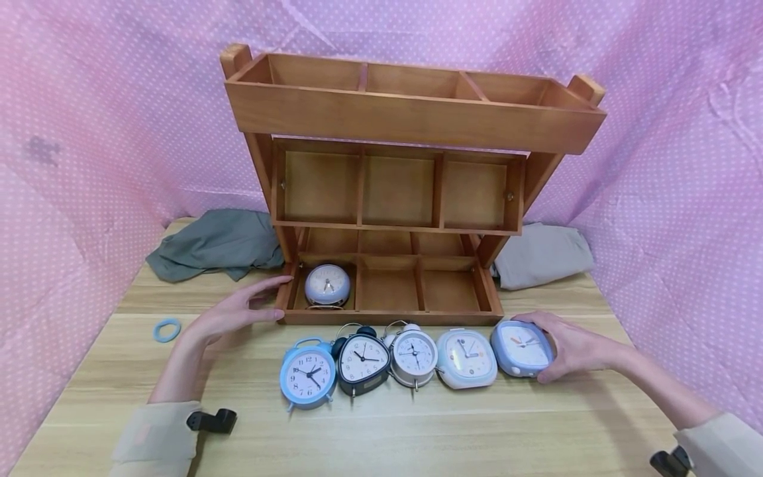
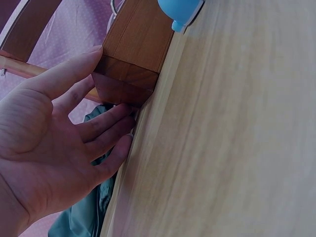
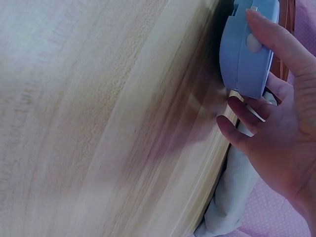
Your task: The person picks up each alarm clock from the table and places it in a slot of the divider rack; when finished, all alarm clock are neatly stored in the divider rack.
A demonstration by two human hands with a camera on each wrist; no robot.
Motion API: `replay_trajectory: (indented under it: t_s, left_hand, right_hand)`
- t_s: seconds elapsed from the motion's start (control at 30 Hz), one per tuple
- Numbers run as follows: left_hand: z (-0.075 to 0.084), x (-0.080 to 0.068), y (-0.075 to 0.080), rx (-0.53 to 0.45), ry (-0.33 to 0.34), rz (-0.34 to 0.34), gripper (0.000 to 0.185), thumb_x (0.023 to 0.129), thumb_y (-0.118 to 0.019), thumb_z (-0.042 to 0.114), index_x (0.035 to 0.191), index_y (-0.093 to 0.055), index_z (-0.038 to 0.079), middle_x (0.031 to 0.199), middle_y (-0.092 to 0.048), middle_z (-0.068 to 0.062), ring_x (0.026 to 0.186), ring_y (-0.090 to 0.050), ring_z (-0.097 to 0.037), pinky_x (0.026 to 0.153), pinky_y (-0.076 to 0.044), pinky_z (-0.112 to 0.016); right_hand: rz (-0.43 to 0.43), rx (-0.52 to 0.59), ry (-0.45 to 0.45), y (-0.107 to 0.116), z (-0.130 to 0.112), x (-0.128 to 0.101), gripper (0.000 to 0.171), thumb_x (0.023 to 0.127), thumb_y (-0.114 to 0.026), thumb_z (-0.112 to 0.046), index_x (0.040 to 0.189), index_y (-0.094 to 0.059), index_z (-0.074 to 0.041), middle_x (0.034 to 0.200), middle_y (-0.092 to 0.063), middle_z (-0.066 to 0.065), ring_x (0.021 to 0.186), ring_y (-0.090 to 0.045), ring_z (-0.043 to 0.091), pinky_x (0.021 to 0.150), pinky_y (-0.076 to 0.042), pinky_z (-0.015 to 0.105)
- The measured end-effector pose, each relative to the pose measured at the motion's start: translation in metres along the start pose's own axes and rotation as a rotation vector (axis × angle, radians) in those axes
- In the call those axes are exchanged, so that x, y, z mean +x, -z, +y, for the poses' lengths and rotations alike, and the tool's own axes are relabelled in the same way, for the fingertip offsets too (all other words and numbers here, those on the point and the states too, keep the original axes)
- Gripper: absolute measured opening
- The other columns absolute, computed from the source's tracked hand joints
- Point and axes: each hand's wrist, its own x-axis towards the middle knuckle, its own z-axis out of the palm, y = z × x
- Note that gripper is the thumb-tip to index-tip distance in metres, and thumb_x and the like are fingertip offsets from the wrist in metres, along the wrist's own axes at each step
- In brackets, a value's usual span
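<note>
Right hand [image 1: 571, 348] grips periwinkle clock [image 1: 521, 348]; dials show numerals 1-12.

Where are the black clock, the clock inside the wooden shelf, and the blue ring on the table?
black clock [image 1: 361, 362], head view, middle of its white dial.
clock inside the wooden shelf [image 1: 327, 285], head view, centre of its face.
blue ring [image 1: 166, 330], head view, on its band.
</note>
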Motion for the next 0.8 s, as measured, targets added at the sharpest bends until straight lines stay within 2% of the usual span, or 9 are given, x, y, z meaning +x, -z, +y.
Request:
replay_trajectory:
  t_s: [0.53,0.8]
  left_hand:
    - [0.004,-0.002,0.001,-0.003,-0.014,-0.010,0.070,0.098,-0.070,0.034,0.159,-0.038,0.023,0.168,-0.029,-0.019,0.152,-0.028,-0.052,0.118,-0.028,-0.073]
    - [0.001,-0.001,0.000,-0.020,-0.012,-0.009,0.070,0.098,-0.070,0.035,0.159,-0.038,0.023,0.169,-0.029,-0.018,0.153,-0.027,-0.050,0.119,-0.027,-0.072]
  right_hand:
    - [-0.004,0.041,0.016,0.002,0.001,-0.003,0.098,0.059,-0.099,-0.035,0.141,-0.053,-0.009,0.133,-0.063,0.006,0.123,-0.053,0.000,0.100,-0.049,0.026]
    - [0.004,0.135,0.053,0.028,-0.002,-0.006,0.101,0.058,-0.098,-0.023,0.145,-0.049,-0.008,0.131,-0.064,0.001,0.117,-0.055,-0.005,0.094,-0.053,0.025]
